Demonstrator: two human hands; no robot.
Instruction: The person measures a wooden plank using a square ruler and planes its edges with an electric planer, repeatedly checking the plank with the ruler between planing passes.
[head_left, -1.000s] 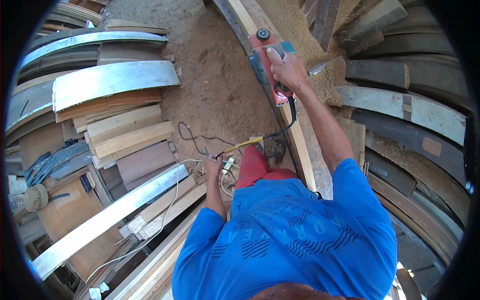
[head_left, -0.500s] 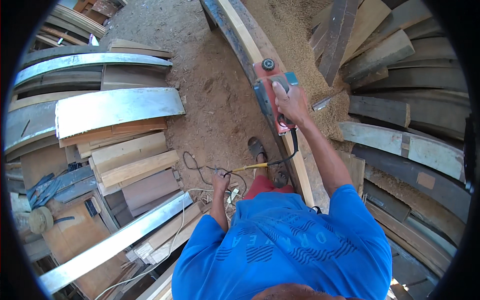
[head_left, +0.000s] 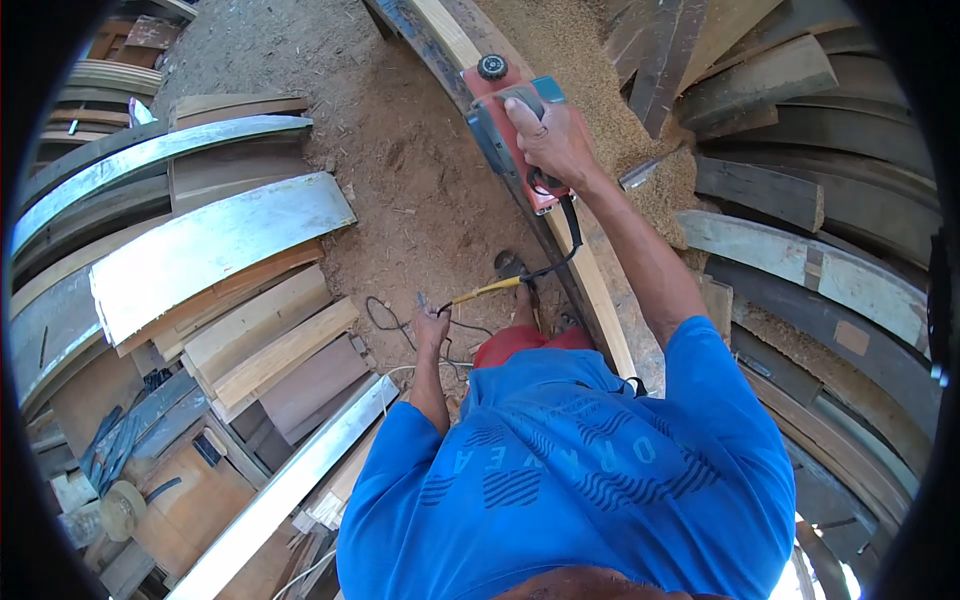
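My right hand [head_left: 552, 142] is wrapped round the rear handle of a red and grey electric planer [head_left: 512, 150] with a black front knob. The planer sits on a long pale wooden strip [head_left: 603, 305], which runs along a narrow, worn bench [head_left: 408, 32]. From the planer's back, a black power cord [head_left: 573, 225] with a yellow-wrapped section [head_left: 495, 288] curves across to my left side. Low at the left, my left hand [head_left: 431, 330] is closed round this cord. A small bluish tip shows above its fingers; I cannot make out what it is.
Left of me lie stacked boards [head_left: 270, 340] and a shiny pale panel [head_left: 220, 245]. Sawdust [head_left: 600, 110] is heaped beyond the bench, with dark planks [head_left: 760, 190] piled at the right. Loops of cord [head_left: 385, 315] lie on the dirt floor near my feet.
My right hand and the planer have slid farther away along the strip. My left hand has moved forward and slightly left, with the cord still in it. The whole view has shifted a little.
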